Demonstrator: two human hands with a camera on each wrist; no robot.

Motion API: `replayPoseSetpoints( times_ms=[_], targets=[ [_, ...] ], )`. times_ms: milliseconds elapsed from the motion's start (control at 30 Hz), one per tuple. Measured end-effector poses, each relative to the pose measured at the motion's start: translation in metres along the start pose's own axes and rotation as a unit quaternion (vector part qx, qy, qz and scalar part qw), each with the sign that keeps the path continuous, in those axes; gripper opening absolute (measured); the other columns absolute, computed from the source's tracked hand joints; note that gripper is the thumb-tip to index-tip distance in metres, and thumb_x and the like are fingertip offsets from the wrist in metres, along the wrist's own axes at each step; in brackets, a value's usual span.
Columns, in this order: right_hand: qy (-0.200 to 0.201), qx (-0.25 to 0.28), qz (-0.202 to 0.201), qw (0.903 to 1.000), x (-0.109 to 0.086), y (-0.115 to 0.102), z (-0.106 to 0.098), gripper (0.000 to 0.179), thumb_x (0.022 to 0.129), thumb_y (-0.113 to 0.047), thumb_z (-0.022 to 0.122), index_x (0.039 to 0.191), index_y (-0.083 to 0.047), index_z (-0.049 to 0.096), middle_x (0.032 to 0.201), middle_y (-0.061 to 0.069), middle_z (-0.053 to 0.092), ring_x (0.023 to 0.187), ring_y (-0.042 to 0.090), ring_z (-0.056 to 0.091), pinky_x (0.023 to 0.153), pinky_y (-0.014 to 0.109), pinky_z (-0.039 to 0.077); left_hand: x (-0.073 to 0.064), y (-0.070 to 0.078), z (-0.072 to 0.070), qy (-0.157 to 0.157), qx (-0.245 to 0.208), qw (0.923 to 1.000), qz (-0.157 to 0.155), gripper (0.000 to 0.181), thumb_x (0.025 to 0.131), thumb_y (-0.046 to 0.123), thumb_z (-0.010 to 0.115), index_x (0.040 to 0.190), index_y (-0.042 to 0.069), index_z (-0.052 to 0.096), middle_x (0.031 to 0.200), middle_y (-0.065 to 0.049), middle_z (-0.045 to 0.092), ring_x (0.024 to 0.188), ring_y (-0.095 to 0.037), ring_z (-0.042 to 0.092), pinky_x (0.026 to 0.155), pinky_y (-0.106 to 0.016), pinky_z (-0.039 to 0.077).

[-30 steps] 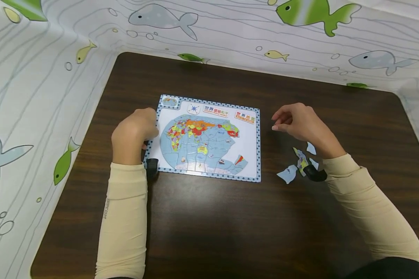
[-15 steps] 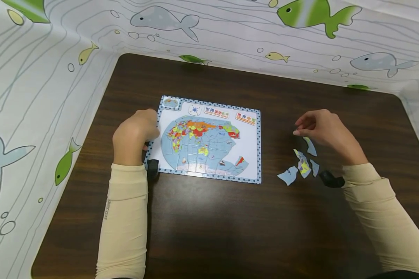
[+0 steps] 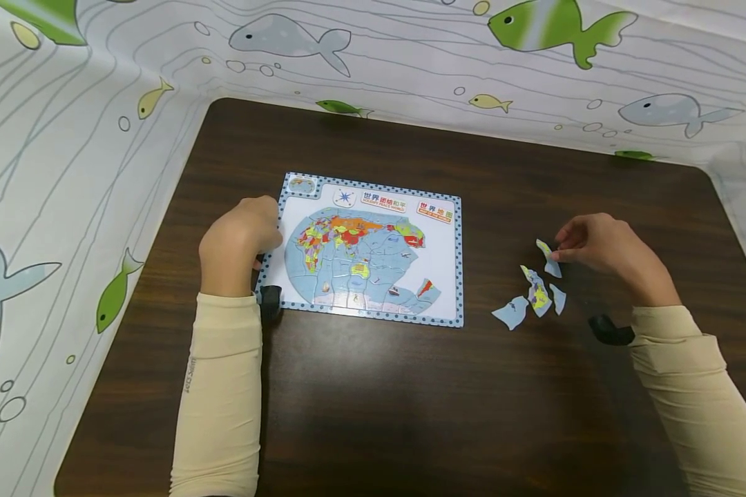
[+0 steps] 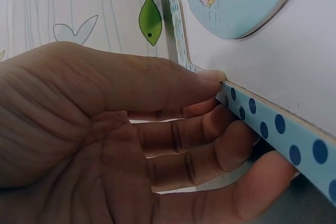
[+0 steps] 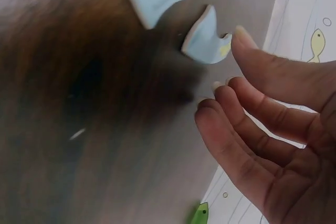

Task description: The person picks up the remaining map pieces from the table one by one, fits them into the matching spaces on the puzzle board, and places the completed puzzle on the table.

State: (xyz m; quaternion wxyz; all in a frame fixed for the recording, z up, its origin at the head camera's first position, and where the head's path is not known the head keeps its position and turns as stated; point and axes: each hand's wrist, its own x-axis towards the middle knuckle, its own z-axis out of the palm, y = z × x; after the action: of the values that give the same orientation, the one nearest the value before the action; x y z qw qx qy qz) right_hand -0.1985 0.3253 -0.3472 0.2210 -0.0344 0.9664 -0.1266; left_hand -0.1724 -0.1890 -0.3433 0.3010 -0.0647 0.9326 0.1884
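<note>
A world-map jigsaw puzzle board (image 3: 435, 276) lies on the dark table, partly filled with pieces. At its left edge my left hand (image 3: 239, 235) pinches the dotted border (image 4: 265, 124), thumb on top and fingers at the side and underneath in the left wrist view. My right hand (image 3: 615, 248) is over the table right of the board, beside a blue-and-yellow puzzle piece (image 3: 550, 264). In the right wrist view its thumb is near that piece (image 5: 202, 43), fingers loosely bent and apart from the thumb, nothing held. Whether the thumb touches it I cannot tell.
Close by lie more loose pieces: a blue one (image 3: 512, 313), a green-and-purple one (image 3: 538, 293) and a small blue one (image 3: 557, 299). A fish-patterned white sheet (image 3: 410, 62) borders the table (image 3: 373, 407) at the back and left.
My right hand has moved right and a little toward me, from near the board's right side to the loose pieces, uncovering several of them. My left hand stays at the board's edge.
</note>
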Motion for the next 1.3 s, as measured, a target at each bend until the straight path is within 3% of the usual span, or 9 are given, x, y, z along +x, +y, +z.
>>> replayPoseSetpoints(
  times_ms=[167, 333, 600, 867, 1067, 1300],
  targets=[
    [-0.003, 0.002, 0.003, 1.0, 0.0, 0.005, 0.005, 0.044, 0.092, -0.031, 0.086, 0.114, 0.003, 0.068, 0.1, 0.017, 0.078, 0.093, 0.033, 0.07, 0.079, 0.05, 0.056, -0.001, 0.0, 0.0, 0.003, 0.003, 1.0, 0.004, 0.047, 0.101, 0.006, 0.06, 0.144, -0.011, 0.048, 0.125, -0.036, 0.056, 0.062, -0.028, 0.064, 0.054, -0.03, 0.056],
    [-0.007, 0.008, -0.001, 0.9999, 0.001, 0.006, 0.005, 0.047, 0.093, -0.032, 0.086, 0.116, 0.005, 0.068, 0.101, 0.018, 0.08, 0.093, 0.033, 0.073, 0.082, 0.055, 0.057, -0.001, 0.0, 0.0, 0.004, 0.0, 1.0, 0.002, 0.046, 0.101, 0.006, 0.06, 0.143, -0.011, 0.048, 0.125, -0.035, 0.056, 0.061, -0.027, 0.064, 0.053, -0.03, 0.056],
    [-0.016, 0.011, 0.002, 0.9998, 0.002, 0.002, 0.006, 0.044, 0.094, -0.032, 0.084, 0.116, 0.004, 0.07, 0.098, 0.014, 0.08, 0.089, 0.025, 0.07, 0.072, 0.034, 0.051, 0.0, -0.001, 0.0, 0.005, -0.001, 1.0, 0.003, 0.046, 0.101, 0.006, 0.06, 0.143, -0.011, 0.048, 0.123, -0.036, 0.057, 0.063, -0.028, 0.065, 0.054, -0.031, 0.057],
    [-0.034, 0.003, -0.005, 0.9994, 0.004, -0.004, 0.006, 0.039, 0.096, -0.025, 0.08, 0.115, 0.007, 0.069, 0.102, 0.02, 0.077, 0.09, 0.03, 0.069, 0.075, 0.044, 0.055, -0.001, -0.001, 0.001, 0.01, 0.003, 0.9999, 0.005, 0.047, 0.1, 0.006, 0.061, 0.143, -0.011, 0.049, 0.124, -0.036, 0.057, 0.062, -0.028, 0.065, 0.054, -0.031, 0.056],
    [-0.05, 0.003, -0.02, 0.9986, 0.004, -0.005, 0.006, 0.032, 0.099, -0.021, 0.076, 0.112, 0.007, 0.069, 0.098, 0.017, 0.074, 0.086, 0.027, 0.064, 0.07, 0.035, 0.05, -0.001, -0.001, 0.0, 0.014, 0.004, 0.9999, 0.007, 0.046, 0.1, 0.006, 0.062, 0.141, -0.012, 0.05, 0.122, -0.036, 0.058, 0.066, -0.031, 0.066, 0.055, -0.033, 0.058],
    [-0.046, 0.015, -0.034, 0.9982, 0.005, -0.004, 0.007, 0.027, 0.101, -0.014, 0.072, 0.113, 0.009, 0.066, 0.096, 0.016, 0.071, 0.083, 0.024, 0.06, 0.07, 0.035, 0.049, -0.001, -0.001, 0.0, 0.011, 0.004, 0.9999, 0.008, 0.04, 0.101, 0.006, 0.059, 0.137, -0.011, 0.053, 0.119, -0.034, 0.06, 0.061, -0.028, 0.066, 0.054, -0.032, 0.056]
  ],
)
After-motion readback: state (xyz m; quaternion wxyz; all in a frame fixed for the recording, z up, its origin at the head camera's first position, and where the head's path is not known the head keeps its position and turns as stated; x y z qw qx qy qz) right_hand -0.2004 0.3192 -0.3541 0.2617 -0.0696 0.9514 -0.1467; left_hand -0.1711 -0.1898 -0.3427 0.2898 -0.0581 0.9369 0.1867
